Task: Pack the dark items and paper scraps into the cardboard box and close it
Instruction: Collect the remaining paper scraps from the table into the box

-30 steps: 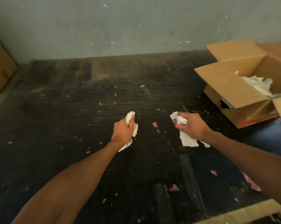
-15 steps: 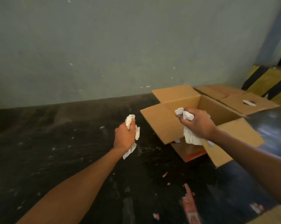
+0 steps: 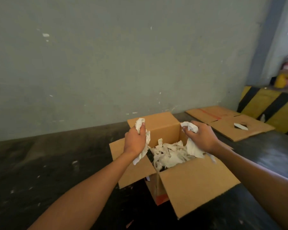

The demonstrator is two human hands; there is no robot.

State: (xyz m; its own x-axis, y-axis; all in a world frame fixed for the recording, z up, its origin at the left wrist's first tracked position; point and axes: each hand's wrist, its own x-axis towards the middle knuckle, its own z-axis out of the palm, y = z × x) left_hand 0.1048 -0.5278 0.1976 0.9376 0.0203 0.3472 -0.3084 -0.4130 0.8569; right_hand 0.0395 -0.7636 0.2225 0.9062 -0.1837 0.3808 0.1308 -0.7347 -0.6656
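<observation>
Over the open cardboard box [image 3: 194, 183] I've got both hands up w/ paper in each. Left hand [image 3: 135, 141] sits above the box's left flap, fingers curled tight round a crumpled white scrap [image 3: 144, 140] that sticks out top & bottom of the fist. Right hand [image 3: 201, 136] is above the box's right side, fingers clamped on a second white scrap [image 3: 193, 147] whose tail hangs down to the pile. Box stands on the dark floor [image 3: 48, 163], all four flaps out, inside heaped w/ white paper scraps [image 3: 169, 155]; something dark shows under them, can't tell what. Flattened cardboard sheet [image 3: 229, 125] lies on the floor behind-right of the box, near a yellow-black striped barrier [image 3: 269, 105]. Grey wall [image 3: 106, 63] behind.
</observation>
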